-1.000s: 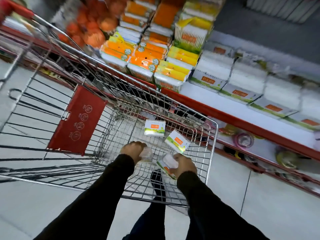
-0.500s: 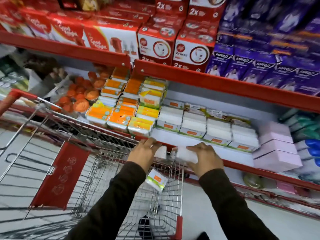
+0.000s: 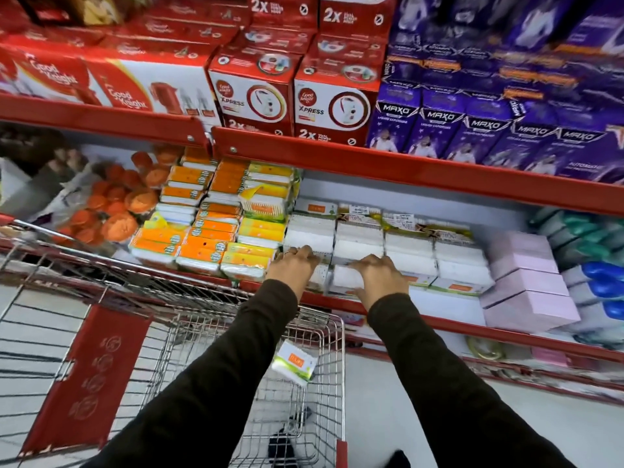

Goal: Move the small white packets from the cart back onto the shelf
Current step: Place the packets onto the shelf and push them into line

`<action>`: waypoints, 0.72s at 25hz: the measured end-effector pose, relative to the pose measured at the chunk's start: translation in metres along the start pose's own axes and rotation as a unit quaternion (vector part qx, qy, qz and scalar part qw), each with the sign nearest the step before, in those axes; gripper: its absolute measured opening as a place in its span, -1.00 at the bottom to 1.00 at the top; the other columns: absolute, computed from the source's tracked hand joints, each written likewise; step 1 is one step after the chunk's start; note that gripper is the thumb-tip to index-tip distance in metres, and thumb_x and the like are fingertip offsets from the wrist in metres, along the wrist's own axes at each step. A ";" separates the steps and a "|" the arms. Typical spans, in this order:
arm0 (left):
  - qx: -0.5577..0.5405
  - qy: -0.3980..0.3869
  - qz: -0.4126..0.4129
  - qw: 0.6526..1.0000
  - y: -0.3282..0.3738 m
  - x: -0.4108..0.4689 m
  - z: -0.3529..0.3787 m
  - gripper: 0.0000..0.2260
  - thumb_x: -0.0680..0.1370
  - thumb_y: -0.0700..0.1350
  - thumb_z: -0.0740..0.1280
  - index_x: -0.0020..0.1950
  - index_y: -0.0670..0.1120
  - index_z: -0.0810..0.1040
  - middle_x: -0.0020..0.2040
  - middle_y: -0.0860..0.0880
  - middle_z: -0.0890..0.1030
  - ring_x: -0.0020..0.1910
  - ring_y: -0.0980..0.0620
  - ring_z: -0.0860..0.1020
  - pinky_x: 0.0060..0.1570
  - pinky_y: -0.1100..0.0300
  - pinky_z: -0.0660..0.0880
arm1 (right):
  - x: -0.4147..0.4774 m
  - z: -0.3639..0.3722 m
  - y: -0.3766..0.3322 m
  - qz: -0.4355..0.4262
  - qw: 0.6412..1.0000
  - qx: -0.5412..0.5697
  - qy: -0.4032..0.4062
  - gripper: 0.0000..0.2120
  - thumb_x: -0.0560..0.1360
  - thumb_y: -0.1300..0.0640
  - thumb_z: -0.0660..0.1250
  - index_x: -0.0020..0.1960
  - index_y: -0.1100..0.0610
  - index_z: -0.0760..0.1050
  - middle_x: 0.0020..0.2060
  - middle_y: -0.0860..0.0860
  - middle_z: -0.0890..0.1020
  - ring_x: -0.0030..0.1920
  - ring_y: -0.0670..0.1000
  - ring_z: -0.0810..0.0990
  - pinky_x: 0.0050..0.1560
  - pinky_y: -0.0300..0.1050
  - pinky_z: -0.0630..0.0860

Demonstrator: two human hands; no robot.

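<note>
My left hand (image 3: 293, 265) and my right hand (image 3: 380, 276) reach over the wire cart (image 3: 332, 336) to the front of the middle shelf (image 3: 449, 305). Each hand presses a small white packet down there: the left one's packet (image 3: 318, 278) shows at its fingertips, the right one's packet (image 3: 344, 280) lies under its fingers. Both sit in front of the rows of stacked white packets (image 3: 408, 255). One more white packet with a green and orange label (image 3: 294, 363) lies in the cart, between my forearms.
Orange and yellow packs (image 3: 209, 231) fill the shelf left of the white rows; pink boxes (image 3: 526, 282) stand to the right. Red boxes (image 3: 256, 92) and purple boxes (image 3: 472, 130) line the upper shelf. The cart's red flap (image 3: 91, 376) hangs at lower left.
Both hands lifted packets out of the cart and carried them forward onto the shelf's front edge; my view rose from the cart to the shelves.
</note>
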State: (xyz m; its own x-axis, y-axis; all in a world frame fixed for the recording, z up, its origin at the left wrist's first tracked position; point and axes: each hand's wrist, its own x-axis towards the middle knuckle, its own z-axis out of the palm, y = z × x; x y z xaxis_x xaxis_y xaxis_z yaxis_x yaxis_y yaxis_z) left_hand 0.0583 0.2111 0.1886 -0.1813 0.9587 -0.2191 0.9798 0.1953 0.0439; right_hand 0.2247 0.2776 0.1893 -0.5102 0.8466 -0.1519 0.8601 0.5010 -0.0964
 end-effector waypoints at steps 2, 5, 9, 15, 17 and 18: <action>0.002 -0.011 0.000 1.000 -0.001 0.002 0.006 -0.57 0.58 -0.25 0.28 0.44 0.01 0.40 0.42 -0.09 0.38 0.24 -0.19 0.53 0.12 -0.06 0.59 | 0.004 0.006 -0.003 -0.017 1.000 -0.016 0.005 -0.53 0.45 0.31 0.39 0.30 -0.04 0.53 0.17 0.02 0.61 0.25 0.13 0.51 0.14 0.03 0.60; -0.016 -0.005 0.000 1.000 -0.005 -0.001 0.011 -0.49 0.57 -0.16 0.35 0.49 0.03 0.31 0.46 -0.06 0.38 0.29 -0.16 0.51 0.20 -0.01 0.53 | 0.005 0.007 -0.008 -0.021 1.000 -0.013 -0.001 -0.51 0.45 0.33 0.36 0.33 0.00 0.51 0.18 0.03 0.61 0.25 0.12 0.51 0.15 0.01 0.58; -0.068 0.095 0.046 0.992 -0.015 -0.027 0.023 -0.47 0.49 -0.21 0.39 0.45 -0.04 0.41 0.38 -0.09 0.50 0.26 -0.19 0.53 0.16 -0.08 0.57 | -0.020 0.009 -0.013 -0.029 0.996 0.076 0.043 -0.55 0.46 0.12 0.41 0.34 0.01 0.47 0.25 0.02 0.54 0.28 0.10 0.47 0.31 0.00 0.48; -0.115 0.097 0.057 0.987 -0.040 -0.086 0.109 -0.58 0.35 -0.18 0.53 0.20 -0.10 0.61 0.09 -0.12 0.67 0.00 -0.16 0.63 -0.10 -0.01 0.65 | -0.065 0.080 -0.053 -0.065 0.967 0.233 -0.075 -0.71 0.46 0.07 0.40 0.17 -0.04 0.51 0.07 -0.04 0.61 0.05 0.00 0.62 0.05 -0.05 0.60; -0.119 -0.035 -0.019 0.992 -0.056 -0.096 0.141 -0.56 0.49 -0.10 0.42 0.37 -0.07 0.48 0.31 -0.11 0.55 0.24 -0.16 0.54 0.15 -0.04 0.58 | -0.065 0.118 -0.065 -0.054 0.964 0.200 -0.167 -0.65 0.47 0.05 0.38 0.26 -0.02 0.49 0.17 -0.01 0.60 0.15 0.04 0.60 0.15 -0.06 0.56; -0.102 -0.094 -0.051 0.989 -0.066 -0.096 0.160 -0.53 0.54 -0.05 0.36 0.44 -0.07 0.39 0.40 -0.11 0.46 0.32 -0.15 0.47 0.25 -0.03 0.52 | -0.062 0.141 -0.072 -0.047 0.960 0.174 -0.213 -0.59 0.48 0.04 0.38 0.32 0.01 0.46 0.24 0.03 0.57 0.21 0.08 0.58 0.21 -0.06 0.53</action>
State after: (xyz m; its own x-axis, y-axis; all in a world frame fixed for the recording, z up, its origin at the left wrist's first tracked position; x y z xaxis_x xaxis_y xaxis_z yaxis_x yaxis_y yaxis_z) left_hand 0.0250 0.0730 0.0506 -0.2406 0.8803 -0.4089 0.9161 0.3452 0.2039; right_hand 0.1939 0.1641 0.0674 -0.6046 0.6128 -0.5088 0.7944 0.4178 -0.4408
